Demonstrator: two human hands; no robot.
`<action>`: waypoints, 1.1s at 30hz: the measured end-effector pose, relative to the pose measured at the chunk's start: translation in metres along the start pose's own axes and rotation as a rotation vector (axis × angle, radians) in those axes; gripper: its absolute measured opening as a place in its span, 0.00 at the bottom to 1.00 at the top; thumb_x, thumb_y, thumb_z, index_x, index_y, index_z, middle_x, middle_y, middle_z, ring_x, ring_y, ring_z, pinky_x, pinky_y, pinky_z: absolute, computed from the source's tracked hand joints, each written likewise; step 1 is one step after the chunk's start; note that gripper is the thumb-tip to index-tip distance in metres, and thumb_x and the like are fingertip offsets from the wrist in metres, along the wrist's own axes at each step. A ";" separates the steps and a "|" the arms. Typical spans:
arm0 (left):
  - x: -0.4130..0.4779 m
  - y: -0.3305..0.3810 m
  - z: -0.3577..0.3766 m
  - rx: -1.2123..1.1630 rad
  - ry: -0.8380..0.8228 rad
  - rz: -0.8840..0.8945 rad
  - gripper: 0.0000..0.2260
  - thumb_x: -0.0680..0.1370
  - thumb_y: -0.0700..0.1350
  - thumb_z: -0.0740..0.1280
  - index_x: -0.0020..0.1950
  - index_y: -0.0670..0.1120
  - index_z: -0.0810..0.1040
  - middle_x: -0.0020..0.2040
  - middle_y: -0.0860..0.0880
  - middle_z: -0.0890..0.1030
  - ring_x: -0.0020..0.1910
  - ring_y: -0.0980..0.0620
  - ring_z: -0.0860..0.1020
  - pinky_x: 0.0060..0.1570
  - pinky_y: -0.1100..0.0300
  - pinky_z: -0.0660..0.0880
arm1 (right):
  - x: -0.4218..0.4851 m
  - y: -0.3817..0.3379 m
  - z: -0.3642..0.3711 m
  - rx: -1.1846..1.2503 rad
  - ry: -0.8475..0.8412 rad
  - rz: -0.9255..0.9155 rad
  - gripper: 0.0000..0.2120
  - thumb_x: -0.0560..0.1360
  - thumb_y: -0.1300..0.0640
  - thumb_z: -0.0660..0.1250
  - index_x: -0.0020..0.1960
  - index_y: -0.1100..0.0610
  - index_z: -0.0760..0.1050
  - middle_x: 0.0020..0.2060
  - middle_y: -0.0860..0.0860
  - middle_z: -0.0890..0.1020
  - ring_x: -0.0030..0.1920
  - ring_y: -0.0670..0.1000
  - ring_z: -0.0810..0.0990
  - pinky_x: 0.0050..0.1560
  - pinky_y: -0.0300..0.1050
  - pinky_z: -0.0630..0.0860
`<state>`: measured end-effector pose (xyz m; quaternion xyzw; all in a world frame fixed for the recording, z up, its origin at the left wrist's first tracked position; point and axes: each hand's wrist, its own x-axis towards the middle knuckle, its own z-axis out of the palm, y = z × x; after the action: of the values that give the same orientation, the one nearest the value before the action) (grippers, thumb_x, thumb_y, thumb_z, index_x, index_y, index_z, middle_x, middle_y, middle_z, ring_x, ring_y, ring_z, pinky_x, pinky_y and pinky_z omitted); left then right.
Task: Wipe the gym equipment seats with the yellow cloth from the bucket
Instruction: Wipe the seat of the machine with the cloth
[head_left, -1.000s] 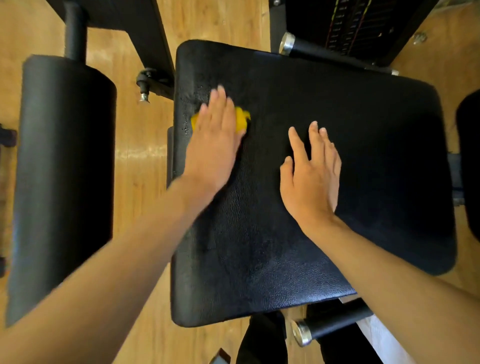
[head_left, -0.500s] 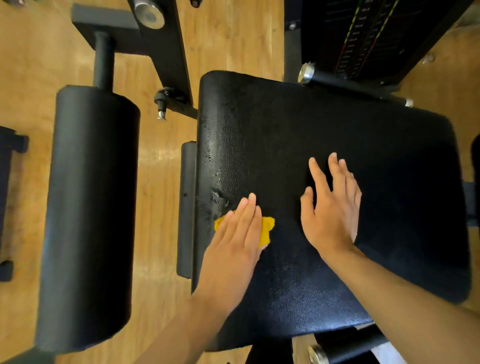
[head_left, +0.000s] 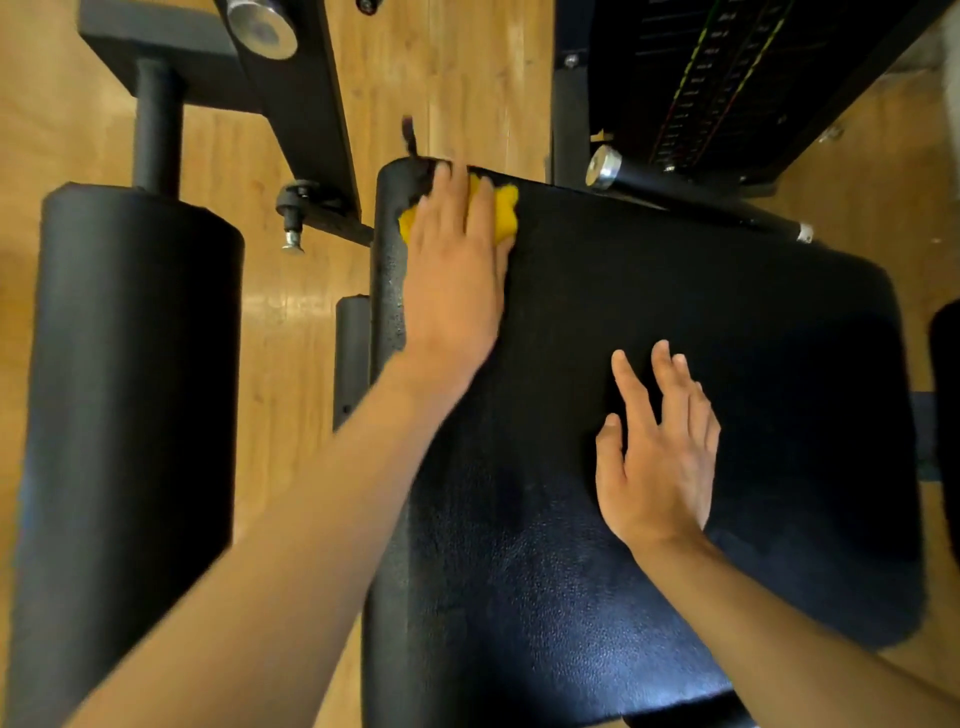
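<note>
Wiping is judged to be midway: the yellow cloth (head_left: 506, 213) is pressed onto the far left corner of the seat (head_left: 675, 291) by the left hand (head_left: 457, 270), fingers (head_left: 447, 197) straight and together. The right hand (head_left: 660, 467) is rested flat on the seat, fingers slightly apart. The seat's right side is judged not yet wiped

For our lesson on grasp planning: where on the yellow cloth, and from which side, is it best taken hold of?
Probably pinch the yellow cloth at its crumpled right lobe, coming from above on the right, over the seat. The left hand lies flat over most of it, and that lobe sticks out beside the fingers.
</note>
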<state>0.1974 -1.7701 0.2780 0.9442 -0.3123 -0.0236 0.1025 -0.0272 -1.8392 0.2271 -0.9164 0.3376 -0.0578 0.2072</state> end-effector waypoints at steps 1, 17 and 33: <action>-0.032 0.006 -0.001 -0.021 -0.007 -0.006 0.24 0.86 0.47 0.60 0.80 0.41 0.63 0.82 0.40 0.59 0.82 0.42 0.54 0.81 0.49 0.50 | 0.001 0.000 -0.001 0.003 -0.007 0.002 0.26 0.80 0.51 0.53 0.78 0.51 0.64 0.79 0.55 0.60 0.79 0.58 0.55 0.77 0.59 0.56; 0.097 0.055 0.027 0.065 -0.232 0.203 0.16 0.86 0.48 0.57 0.70 0.41 0.71 0.66 0.42 0.76 0.62 0.40 0.76 0.57 0.49 0.71 | 0.006 -0.002 0.000 -0.062 -0.038 0.003 0.28 0.78 0.51 0.55 0.77 0.51 0.65 0.78 0.57 0.61 0.78 0.59 0.58 0.76 0.59 0.56; -0.049 -0.027 -0.027 -0.049 -0.172 0.078 0.26 0.84 0.40 0.64 0.81 0.41 0.62 0.83 0.43 0.59 0.83 0.43 0.53 0.80 0.51 0.52 | 0.005 -0.006 -0.007 -0.049 -0.093 0.039 0.28 0.78 0.49 0.51 0.78 0.51 0.63 0.79 0.56 0.58 0.79 0.59 0.55 0.76 0.61 0.56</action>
<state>0.1767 -1.7152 0.2981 0.9229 -0.3560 -0.1082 0.0993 -0.0211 -1.8404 0.2355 -0.9162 0.3465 -0.0028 0.2014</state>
